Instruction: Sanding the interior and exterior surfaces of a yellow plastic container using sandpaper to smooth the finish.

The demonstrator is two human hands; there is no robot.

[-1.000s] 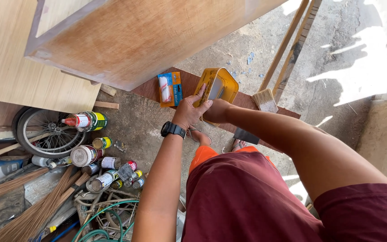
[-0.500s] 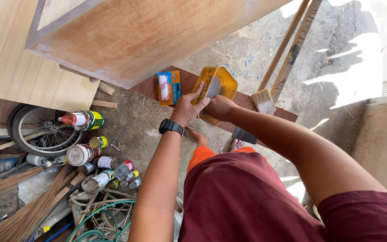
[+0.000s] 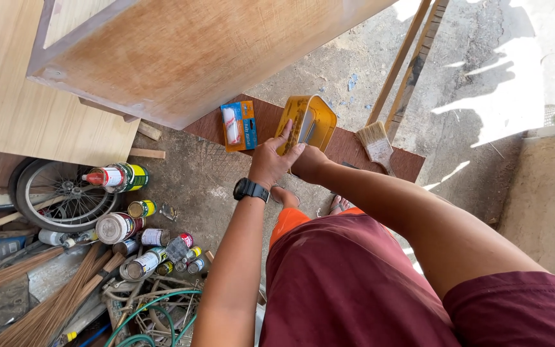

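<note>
Both hands meet at a yellow tin container [image 3: 313, 121] on the reddish-brown board [image 3: 264, 122]. The left hand [image 3: 271, 160] presses flat against its side, fingers spread; the right hand [image 3: 308, 164] grips its near edge. A paintbrush [image 3: 376, 141] lies just beside it.

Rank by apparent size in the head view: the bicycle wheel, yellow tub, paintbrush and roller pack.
1. bicycle wheel
2. yellow tub
3. paintbrush and roller pack: look alike, unranked.

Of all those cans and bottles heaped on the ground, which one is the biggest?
The red-capped bottle with the green and yellow label, lying on its side against the bicycle wheel, apart from the smaller cans.
</note>
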